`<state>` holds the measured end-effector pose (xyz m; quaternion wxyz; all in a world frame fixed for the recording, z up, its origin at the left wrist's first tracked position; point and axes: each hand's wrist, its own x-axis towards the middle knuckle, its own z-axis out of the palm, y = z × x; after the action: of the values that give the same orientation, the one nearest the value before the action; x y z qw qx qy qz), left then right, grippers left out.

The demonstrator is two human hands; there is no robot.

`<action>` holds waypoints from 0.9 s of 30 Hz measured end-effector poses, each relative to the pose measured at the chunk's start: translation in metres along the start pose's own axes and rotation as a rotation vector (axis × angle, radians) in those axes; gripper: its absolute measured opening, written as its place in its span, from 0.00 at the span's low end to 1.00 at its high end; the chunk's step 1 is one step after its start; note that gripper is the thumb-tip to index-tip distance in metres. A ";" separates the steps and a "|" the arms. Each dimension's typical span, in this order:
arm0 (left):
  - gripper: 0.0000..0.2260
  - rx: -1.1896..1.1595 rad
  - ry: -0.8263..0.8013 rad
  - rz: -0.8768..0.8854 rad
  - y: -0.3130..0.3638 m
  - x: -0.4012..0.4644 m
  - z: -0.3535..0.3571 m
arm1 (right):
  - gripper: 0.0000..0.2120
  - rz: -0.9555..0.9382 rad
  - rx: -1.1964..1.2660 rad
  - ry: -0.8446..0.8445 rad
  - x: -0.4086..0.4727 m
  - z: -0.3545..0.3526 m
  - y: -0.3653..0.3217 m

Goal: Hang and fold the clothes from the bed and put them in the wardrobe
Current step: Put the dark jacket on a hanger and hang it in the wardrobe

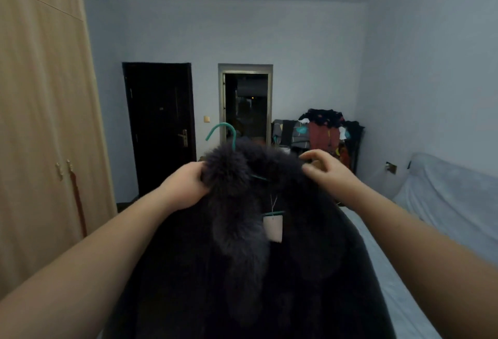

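A dark, heavy coat with a long grey-black fur collar (237,220) is held up at chest height in front of the camera, on a teal wire hanger (225,133) whose hook stands up above the collar. A short length of the hanger's teal bar is seen inside the neck opening. A pale pink paper tag (273,228) hangs on a thin string from the neck area, against the dark lining.

The left hand (186,187) is closed around the left end of the fur collar, fingers buried in the fur. The right hand (327,172) is at the right shoulder of the coat, fingers curled with the tips at the fabric edge (whether the fabric is actually pinched cannot be told).

The lower part of the coat falls out of view at the bottom edge. To the right of it lies a bed with a pale blue-white sheet (398,279). A light wooden wardrobe with closed doors (40,123) is recorded at the left. On the far wall are a dark closed door (159,128) and an open doorway (246,106); beside the doorway stands a rack heaped with mixed dark and red clothes (323,131).
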<state>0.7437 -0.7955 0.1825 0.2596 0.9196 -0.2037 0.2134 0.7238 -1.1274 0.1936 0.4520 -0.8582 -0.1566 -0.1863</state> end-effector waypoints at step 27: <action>0.17 0.076 0.083 -0.015 0.022 -0.011 -0.053 | 0.15 -0.328 -0.680 0.184 0.019 0.065 -0.052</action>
<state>0.7085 -0.7798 0.2268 0.2343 0.9206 -0.1777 0.2568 0.7293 -1.0431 0.2059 0.1183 -0.9022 -0.1799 -0.3737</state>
